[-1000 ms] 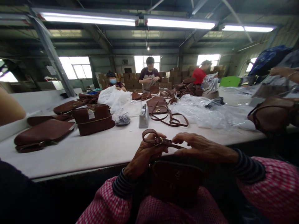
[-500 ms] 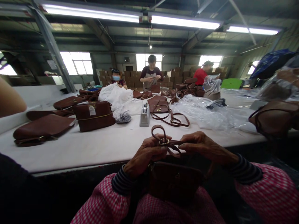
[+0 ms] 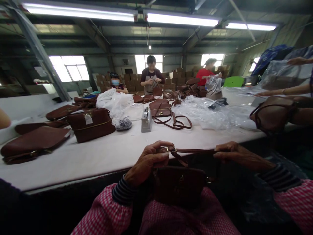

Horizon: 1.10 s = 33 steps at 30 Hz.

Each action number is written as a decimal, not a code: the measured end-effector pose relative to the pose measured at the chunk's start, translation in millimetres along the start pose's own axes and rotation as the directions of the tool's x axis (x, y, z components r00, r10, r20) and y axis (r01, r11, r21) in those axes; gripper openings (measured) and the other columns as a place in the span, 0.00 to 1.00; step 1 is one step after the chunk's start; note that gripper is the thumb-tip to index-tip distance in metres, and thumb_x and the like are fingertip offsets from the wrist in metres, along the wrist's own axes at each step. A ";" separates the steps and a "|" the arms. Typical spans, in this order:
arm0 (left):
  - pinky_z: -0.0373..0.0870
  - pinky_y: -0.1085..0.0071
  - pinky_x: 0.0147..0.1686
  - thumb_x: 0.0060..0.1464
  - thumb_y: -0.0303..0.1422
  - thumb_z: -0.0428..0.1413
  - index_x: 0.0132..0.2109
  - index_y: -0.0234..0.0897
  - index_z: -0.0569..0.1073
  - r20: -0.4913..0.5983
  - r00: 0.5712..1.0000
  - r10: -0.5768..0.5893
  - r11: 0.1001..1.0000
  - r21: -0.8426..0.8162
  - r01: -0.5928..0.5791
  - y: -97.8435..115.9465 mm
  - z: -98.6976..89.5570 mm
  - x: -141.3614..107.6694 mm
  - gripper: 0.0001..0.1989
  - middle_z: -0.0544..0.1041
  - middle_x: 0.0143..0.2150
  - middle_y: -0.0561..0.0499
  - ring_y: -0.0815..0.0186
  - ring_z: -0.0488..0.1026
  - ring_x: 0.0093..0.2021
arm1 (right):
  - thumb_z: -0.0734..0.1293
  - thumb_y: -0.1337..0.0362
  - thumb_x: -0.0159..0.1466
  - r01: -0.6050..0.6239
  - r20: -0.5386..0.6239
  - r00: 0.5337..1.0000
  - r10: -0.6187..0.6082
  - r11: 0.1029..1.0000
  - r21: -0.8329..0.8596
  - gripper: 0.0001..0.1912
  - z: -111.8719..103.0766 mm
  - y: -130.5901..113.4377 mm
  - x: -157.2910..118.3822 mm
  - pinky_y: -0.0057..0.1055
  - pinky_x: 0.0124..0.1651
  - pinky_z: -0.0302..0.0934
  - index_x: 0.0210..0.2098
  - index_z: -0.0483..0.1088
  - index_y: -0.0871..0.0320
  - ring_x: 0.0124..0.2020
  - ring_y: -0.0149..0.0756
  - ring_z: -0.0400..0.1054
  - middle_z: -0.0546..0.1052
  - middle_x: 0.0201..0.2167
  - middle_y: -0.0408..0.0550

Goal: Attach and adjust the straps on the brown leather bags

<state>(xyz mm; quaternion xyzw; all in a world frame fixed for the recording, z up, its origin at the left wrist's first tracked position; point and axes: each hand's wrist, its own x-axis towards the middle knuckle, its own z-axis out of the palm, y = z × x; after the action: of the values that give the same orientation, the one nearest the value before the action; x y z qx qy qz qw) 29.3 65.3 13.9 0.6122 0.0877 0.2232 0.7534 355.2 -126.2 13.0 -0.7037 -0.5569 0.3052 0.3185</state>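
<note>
A brown handbag (image 3: 179, 187) rests on my lap, below the table edge. My left hand (image 3: 150, 160) pinches its strap beside a gold buckle (image 3: 171, 149). A short loose strap end hangs down from that buckle. To the right, my right hand (image 3: 236, 156) is closed on the same strap (image 3: 195, 151), which runs straight and taut between my two hands. Behind them on the table, a tape dispenser (image 3: 146, 121) stands next to another brown handbag (image 3: 160, 108) with its strap spread out.
Several brown handbags, one upright with a tag (image 3: 90, 125), lie at the left. Clear plastic bags (image 3: 205, 112) are heaped at centre right. A white plastic bundle (image 3: 114, 101) sits left of the dispenser. Co-workers stand across the table; another person's arms reach in at right.
My right hand has moved right, away from my left hand, drawing the strap straight. The loop that stood above the buckle is gone. The view has shifted slightly right.
</note>
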 end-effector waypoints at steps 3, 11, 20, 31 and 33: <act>0.48 0.75 0.24 0.58 0.31 0.64 0.56 0.39 0.75 0.072 0.997 -0.033 0.999 0.011 0.032 1.4 7.9 2.4 0.20 0.69 0.32 0.54 0.75 0.60 0.26 | 0.73 0.47 0.63 -0.055 0.175 0.984 0.031 0.989 0.134 0.21 5.1 -11.2 -3.8 0.35 0.40 0.65 0.41 0.79 0.59 0.37 0.42 0.73 0.79 0.35 0.50; 0.54 0.76 0.26 0.60 0.32 0.62 0.59 0.40 0.70 0.177 0.980 -0.088 0.994 0.078 0.075 4.5 22.7 14.4 0.21 0.71 0.32 0.55 0.72 0.65 0.28 | 0.74 0.56 0.63 0.219 0.175 0.938 -0.299 0.903 0.368 0.24 56.7 -84.0 20.1 0.35 0.49 0.66 0.56 0.73 0.58 0.46 0.40 0.73 0.80 0.45 0.49; 0.64 0.71 0.35 0.55 0.31 0.64 0.52 0.39 0.74 -0.066 0.998 -0.003 0.939 0.343 0.025 0.4 1.1 21.3 0.17 0.77 0.40 0.50 0.65 0.71 0.38 | 0.74 0.59 0.61 0.301 -0.087 0.954 -0.288 0.924 0.237 0.09 60.7 -106.8 43.5 0.29 0.34 0.61 0.36 0.77 0.59 0.31 0.33 0.69 0.77 0.31 0.44; 0.59 0.72 0.31 0.48 0.36 0.68 0.35 0.33 0.79 -0.203 0.974 -0.096 0.936 0.315 0.158 -0.7 -17.0 15.5 0.11 0.74 0.30 0.53 0.68 0.66 0.31 | 0.72 0.52 0.66 0.316 -0.033 0.948 -0.316 0.949 0.014 0.19 39.8 -113.7 60.8 0.29 0.32 0.53 0.50 0.77 0.58 0.29 0.31 0.59 0.69 0.28 0.40; 0.57 0.73 0.29 0.47 0.36 0.68 0.34 0.33 0.78 -0.210 0.970 -0.120 0.946 0.272 0.176 -1.2 -17.7 14.6 0.11 0.72 0.28 0.55 0.70 0.64 0.28 | 0.72 0.49 0.66 0.305 0.055 0.951 -0.306 0.952 0.020 0.21 37.9 -118.9 62.6 0.29 0.30 0.51 0.51 0.78 0.58 0.28 0.30 0.59 0.70 0.27 0.40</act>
<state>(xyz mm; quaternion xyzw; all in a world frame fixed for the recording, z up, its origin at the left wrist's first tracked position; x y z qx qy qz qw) 35.3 87.3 10.6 0.6830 0.2369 0.2081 0.6588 267.4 -39.8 79.0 -0.5982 -0.6662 0.2757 0.3497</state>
